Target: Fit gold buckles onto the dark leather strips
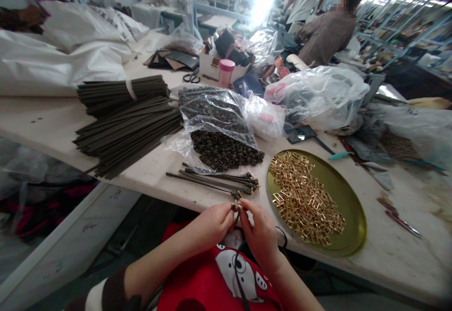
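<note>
At the table's front edge, my left hand (216, 222) and my right hand (260, 233) meet, fingertips pinched together. Between them is a small gold buckle (237, 205) with a dark strap (236, 264) that hangs down over the red apron. My right fingers seem to grip the buckle's side, and my left fingers the strap beside it; the exact hold is partly hidden. Just beyond lie several finished-looking dark straps with buckles (219, 181). To the right, a round gold tray (348, 228) holds a heap of gold buckles (305, 198).
Bundles of dark strips (127, 134) lie left of a clear plastic bag (215, 106) spilling small dark loops (226, 153). Behind stand a pink-lidded jar (226, 73), scissors (191, 77) and plastic bags (318, 94). A cutter (399, 219) lies right. A person (328, 33) is at the back.
</note>
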Motion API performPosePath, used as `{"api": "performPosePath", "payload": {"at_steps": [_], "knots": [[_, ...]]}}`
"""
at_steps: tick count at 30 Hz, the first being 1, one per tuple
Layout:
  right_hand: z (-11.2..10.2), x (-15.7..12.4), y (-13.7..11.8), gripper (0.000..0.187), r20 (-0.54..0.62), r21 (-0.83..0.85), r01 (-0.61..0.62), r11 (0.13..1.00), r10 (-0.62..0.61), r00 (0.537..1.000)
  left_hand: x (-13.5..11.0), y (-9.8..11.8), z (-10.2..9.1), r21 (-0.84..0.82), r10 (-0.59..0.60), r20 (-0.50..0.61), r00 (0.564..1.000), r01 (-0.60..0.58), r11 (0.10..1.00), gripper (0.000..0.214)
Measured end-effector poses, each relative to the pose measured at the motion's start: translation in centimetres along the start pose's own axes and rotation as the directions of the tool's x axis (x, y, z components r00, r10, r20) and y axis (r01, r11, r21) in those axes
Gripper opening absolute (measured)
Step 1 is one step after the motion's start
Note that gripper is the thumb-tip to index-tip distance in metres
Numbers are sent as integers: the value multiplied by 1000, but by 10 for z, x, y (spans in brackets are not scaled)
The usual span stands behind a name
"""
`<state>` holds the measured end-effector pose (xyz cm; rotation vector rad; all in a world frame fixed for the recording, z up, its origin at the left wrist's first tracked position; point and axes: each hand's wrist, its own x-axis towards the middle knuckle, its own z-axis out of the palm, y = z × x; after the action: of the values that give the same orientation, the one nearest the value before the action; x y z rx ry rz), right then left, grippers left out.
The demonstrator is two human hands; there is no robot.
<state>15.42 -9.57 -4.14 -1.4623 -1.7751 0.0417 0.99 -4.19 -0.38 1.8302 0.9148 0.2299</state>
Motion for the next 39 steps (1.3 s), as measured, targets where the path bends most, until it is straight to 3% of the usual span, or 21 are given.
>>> {"api": "performPosePath", "payload": {"at_steps": [5, 7, 12, 15, 19, 24, 27, 32, 35, 37, 39], "knots": [[3, -2, 3, 22, 13, 22, -40, 999, 40, 999, 6, -13, 7, -63, -54, -106, 993, 48, 997, 27], [4, -1, 2, 22, 34, 66, -105, 992, 103, 994, 6, -17, 9, -91, -72, -142, 987, 59, 994, 40], [4, 4, 0, 26, 128, 279, -368, 887, 345, 930, 6, -15, 4, -47, 28, -131, 991, -34, 998, 29], [7, 6, 2, 26, 188, 371, -437, 820, 394, 899, 8, -14, 1, -26, -28, -127, 991, 25, 999, 24], [10, 3, 5, 25, 238, 385, -473, 792, 411, 880, 12, -20, 1, -59, -102, -80, 992, 98, 993, 22], [-1, 7, 23, 23, 268, 290, -465, 836, 395, 879, 16, -30, 9, -343, -162, 21, 987, 159, 926, 25], [-19, 17, 56, 18, 166, 150, -471, 869, 447, 879, 18, -31, 9, -492, -182, 70, 981, 193, 849, 28], [-39, 48, 109, 14, 35, -147, -452, 880, 462, 886, 25, -26, 8, -587, -234, 53, 971, 220, 779, 34], [-27, 72, 114, 15, 136, -274, -327, 904, 373, 918, 28, -26, 11, -611, -242, 54, 969, 224, 760, 36], [-10, 85, 113, 14, 233, -348, -253, 903, 345, 909, 29, -27, 12, -616, -245, 46, 969, 220, 756, 36], [10, 95, 114, 10, 257, -380, -244, 892, 355, 899, 27, -27, 11, -614, -247, 33, 969, 215, 760, 35]]}}
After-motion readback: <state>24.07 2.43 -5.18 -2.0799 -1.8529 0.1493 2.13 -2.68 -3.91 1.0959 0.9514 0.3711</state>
